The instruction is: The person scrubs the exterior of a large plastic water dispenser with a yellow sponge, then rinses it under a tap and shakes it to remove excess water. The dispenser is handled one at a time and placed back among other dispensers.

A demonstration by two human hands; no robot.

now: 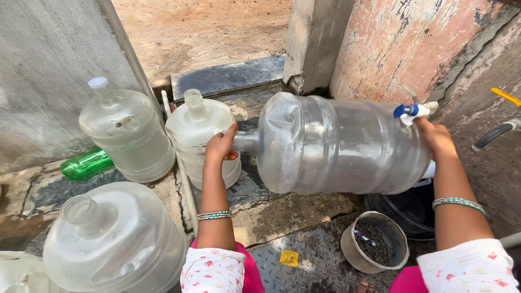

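A large clear plastic water jug (339, 144) is held on its side in mid-air, its neck pointing left. My left hand (220, 145) wraps over the neck and mouth of the jug. My right hand (434, 135) presses against the jug's base at the right, close to a small white and blue tap (411, 112) that sticks out there. Both wrists wear bangles and both sleeves are white with a floral print.
Three more big clear jugs stand at the left: one capped (127, 130), one open (202, 133), one near me (116, 239). A green bottle (86, 164) lies on the wet stone. A small metal pot (374, 242) sits below the held jug. A yellow-handled pipe (499, 127) juts from the right wall.
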